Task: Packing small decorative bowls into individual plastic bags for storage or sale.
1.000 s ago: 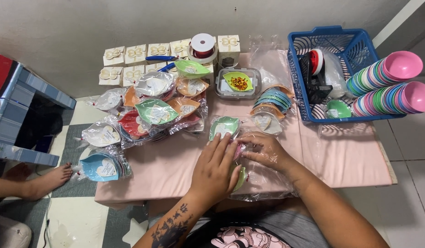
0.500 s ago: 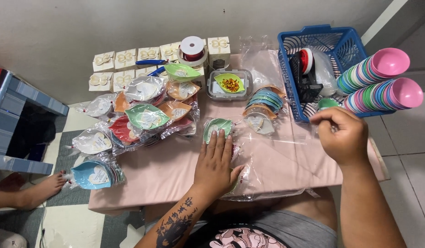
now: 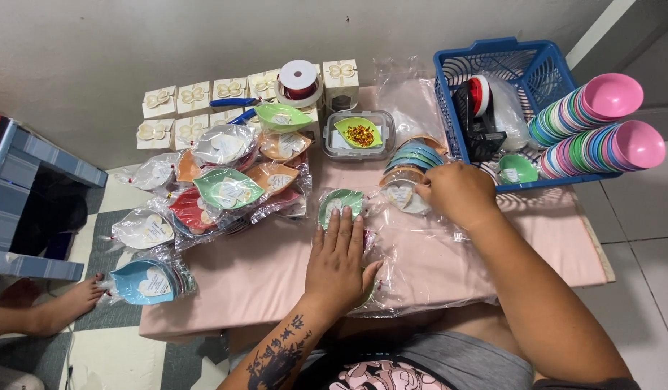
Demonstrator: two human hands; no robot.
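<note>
My left hand (image 3: 339,269) lies flat, fingers (image 3: 346,230) straight and slightly spread, pressing down on a sheet of clear cellophane (image 3: 420,267) spread over the pink surface (image 3: 254,278); the fingertips reach the lower edge of a green leaf-shaped dish (image 3: 340,202) that sits wrapped just above them. My right hand (image 3: 458,193) is curled, fingers bent together over the near end of a short stack of leaf dishes (image 3: 409,167), touching a clear-wrapped one with a heart-shaped tag (image 3: 402,195); whether they have pinched it I cannot tell, since the knuckles hide the tips.

I judge this to be the picking-up stage of a wrapping round: the left holds the film still while the right takes the following dish. The next move, as I read it, calls for lifting one dish cleanly without dragging the stack, and keeping the film taut.

Further out, finished wrapped dishes (image 3: 229,188) are heaped at the left, small white gift boxes (image 3: 193,95) and a ribbon spool (image 3: 299,78) line the back, and a blue basket (image 3: 492,58) stands at the right beside stacked coloured bowls (image 3: 601,123).
</note>
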